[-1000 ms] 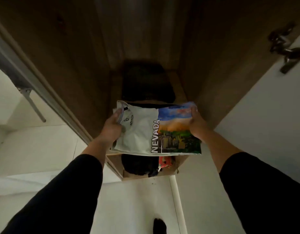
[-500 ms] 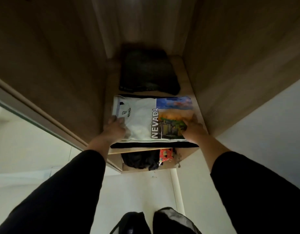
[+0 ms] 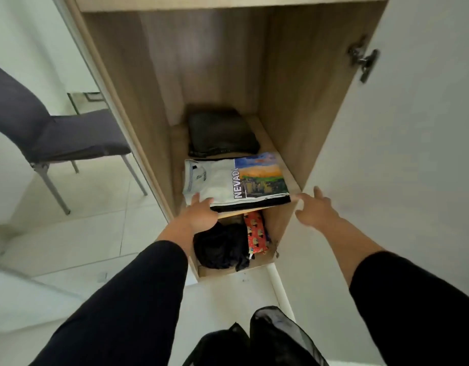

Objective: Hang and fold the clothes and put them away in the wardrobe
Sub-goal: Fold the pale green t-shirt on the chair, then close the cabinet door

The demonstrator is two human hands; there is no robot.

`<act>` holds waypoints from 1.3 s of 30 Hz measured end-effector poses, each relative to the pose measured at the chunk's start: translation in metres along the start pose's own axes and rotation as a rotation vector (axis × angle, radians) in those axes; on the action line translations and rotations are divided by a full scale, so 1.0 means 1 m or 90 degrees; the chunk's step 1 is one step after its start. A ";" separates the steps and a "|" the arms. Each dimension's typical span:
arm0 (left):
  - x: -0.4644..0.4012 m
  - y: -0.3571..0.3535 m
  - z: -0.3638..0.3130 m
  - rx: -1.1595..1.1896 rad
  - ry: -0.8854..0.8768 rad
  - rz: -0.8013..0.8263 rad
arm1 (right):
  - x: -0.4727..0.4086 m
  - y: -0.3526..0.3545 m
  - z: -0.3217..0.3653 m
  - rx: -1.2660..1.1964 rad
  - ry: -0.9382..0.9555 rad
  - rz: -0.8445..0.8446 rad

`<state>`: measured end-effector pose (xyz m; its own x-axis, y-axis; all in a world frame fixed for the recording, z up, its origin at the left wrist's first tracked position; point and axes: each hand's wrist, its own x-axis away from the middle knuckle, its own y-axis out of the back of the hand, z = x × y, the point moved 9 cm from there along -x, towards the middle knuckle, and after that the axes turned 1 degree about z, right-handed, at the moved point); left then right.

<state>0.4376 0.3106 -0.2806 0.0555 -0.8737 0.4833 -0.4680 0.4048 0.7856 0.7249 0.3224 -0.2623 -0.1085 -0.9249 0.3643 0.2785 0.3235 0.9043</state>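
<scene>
A folded white shirt [image 3: 228, 180] with "NEVADA" and a colourful landscape print lies at the front of the wooden wardrobe shelf [image 3: 294, 180], on top of a folded black garment. Behind it sits a folded dark garment [image 3: 221, 134]. My left hand [image 3: 200, 212] rests at the shirt's front left corner, fingers spread on the fabric. To the right of the shelf's edge my right hand [image 3: 316, 211] hovers with fingers apart, off the shirt and holding nothing.
On the compartment below lie a crumpled black garment [image 3: 220, 247] and a red patterned item [image 3: 256, 235]. The white wardrobe door [image 3: 413, 154] stands open on the right with its hinge [image 3: 363, 60]. A grey chair [image 3: 56, 136] stands left on the tiled floor.
The shirt was carried in both hands, then laid on the shelf. My right hand has come off it and moved right; the view has pulled back and brightened.
</scene>
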 end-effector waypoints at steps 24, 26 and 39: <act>0.414 0.033 -0.409 0.179 -0.661 -0.218 | 0.483 0.339 -0.125 -0.273 0.232 -0.872; 0.431 0.038 -0.420 0.191 -0.673 -0.221 | 0.475 0.341 -0.154 -0.404 0.175 -0.817; 0.449 0.082 -0.338 0.375 -0.682 -0.444 | 0.429 0.275 -0.110 -0.641 0.301 -0.465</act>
<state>0.7228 0.0425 0.1313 -0.1384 -0.7318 -0.6673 -0.9333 -0.1291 0.3351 0.8597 -0.0068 0.1183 -0.2515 -0.8678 -0.4286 0.9005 -0.3721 0.2252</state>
